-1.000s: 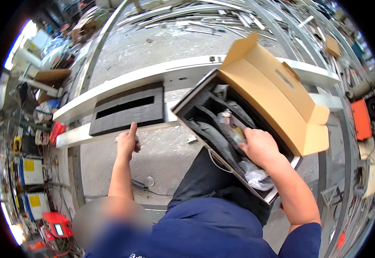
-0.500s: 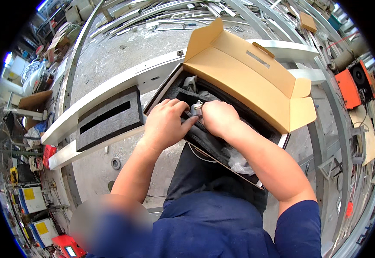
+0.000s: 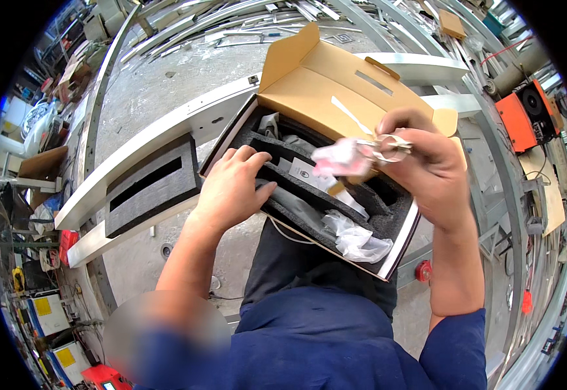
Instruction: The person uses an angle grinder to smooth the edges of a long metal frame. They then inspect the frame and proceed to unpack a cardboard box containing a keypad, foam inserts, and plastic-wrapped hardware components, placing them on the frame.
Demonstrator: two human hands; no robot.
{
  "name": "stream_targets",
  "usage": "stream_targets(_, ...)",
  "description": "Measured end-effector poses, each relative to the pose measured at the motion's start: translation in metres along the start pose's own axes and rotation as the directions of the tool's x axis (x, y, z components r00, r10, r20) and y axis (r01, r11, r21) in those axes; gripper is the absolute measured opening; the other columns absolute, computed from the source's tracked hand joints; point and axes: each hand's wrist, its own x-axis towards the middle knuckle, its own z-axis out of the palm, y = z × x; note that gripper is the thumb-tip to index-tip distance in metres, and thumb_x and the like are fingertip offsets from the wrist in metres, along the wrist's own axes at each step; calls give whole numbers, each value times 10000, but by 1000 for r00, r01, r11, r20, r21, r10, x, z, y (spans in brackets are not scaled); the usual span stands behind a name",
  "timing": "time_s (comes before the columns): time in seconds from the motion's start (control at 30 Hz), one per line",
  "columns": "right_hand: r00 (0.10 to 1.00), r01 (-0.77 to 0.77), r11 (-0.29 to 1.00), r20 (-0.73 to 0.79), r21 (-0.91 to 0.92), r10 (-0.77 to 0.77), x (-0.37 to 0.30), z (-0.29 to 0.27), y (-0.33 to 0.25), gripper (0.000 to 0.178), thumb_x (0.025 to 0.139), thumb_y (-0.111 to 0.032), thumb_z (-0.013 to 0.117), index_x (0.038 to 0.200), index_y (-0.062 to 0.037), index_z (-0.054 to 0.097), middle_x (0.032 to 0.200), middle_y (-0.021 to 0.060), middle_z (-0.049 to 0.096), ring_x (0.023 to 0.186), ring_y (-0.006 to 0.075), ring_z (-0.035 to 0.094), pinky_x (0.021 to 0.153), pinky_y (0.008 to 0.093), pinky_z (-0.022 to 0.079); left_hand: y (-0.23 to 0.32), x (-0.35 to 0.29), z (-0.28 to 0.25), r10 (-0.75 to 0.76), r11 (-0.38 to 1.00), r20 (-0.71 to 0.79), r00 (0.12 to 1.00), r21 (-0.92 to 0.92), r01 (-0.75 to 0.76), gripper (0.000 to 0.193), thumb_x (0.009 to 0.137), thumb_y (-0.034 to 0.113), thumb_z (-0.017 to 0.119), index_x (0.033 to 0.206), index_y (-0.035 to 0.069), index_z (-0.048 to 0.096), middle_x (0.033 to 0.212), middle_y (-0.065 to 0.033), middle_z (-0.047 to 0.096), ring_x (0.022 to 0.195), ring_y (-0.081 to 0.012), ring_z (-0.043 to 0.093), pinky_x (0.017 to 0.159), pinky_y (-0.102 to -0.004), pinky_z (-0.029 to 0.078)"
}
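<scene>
My right hand [image 3: 426, 166] is raised over the right half of an open cardboard box [image 3: 406, 252]. Its fingers pinch what looks like a bunch of keys [image 3: 393, 148] with metal rings; a pinkish-white part and a brassy tip hang to the left, smeared by motion. At the box's left end, my left hand [image 3: 228, 188] rests on the dark foam insert [image 3: 282, 181] with fingers apart, holding nothing. Slots in the foam hold dark wrapped parts, a white card [image 3: 304, 171] and a crumpled clear plastic bag [image 3: 358, 240].
The box's brown lid [image 3: 335, 71] stands open on the far side. A slotted foam block [image 3: 153, 185] lies to the left on white metal beams [image 3: 147, 140]. An orange machine [image 3: 524, 123] stands at the right, and metal strips [image 3: 231, 23] cover the floor at the back.
My right hand has lifted out of the box and moved right with the keys. My left hand has come away from the small metal part it was touching. The white card now shows.
</scene>
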Motion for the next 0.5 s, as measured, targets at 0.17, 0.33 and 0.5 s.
stream_targets(0.17, 876, -106, 689, -261, 717, 405, -63, -20, -34, 236, 1035, -323, 610, 1097, -95, 599, 1189, 320, 677, 958, 400, 739, 785, 546, 631, 15, 8, -7, 153, 988, 53, 987, -4, -153, 413, 820, 197, 803, 1187, 39, 701, 1233, -113, 676, 1187, -329, 606, 1053, -420, 477)
stream_targets(0.33, 821, -202, 431, -88, 879, 564, -149, -40, -32, 223, 1050, -281, 556, 1108, -74, 495, 958, 234, 668, 665, 333, 697, 511, 463, 589, 40, 27, 2, 310, 950, 170, 935, -87, -299, 370, 861, 196, 764, 1180, 21, 696, 1192, -136, 697, 1173, -334, 615, 1051, -429, 478)
stream_targets(0.5, 464, -835, 291, 315, 467, 828, -226, -38, -27, 180, 973, -184, 683, 968, -4, 680, 886, 227, 731, 701, 248, 719, 590, 363, 573, 48, 34, 18, 349, 936, 259, 900, -59, -346, 342, 877, 210, 741, 1154, 14, 701, 1142, -148, 705, 1129, -351, 627, 1024, -444, 486)
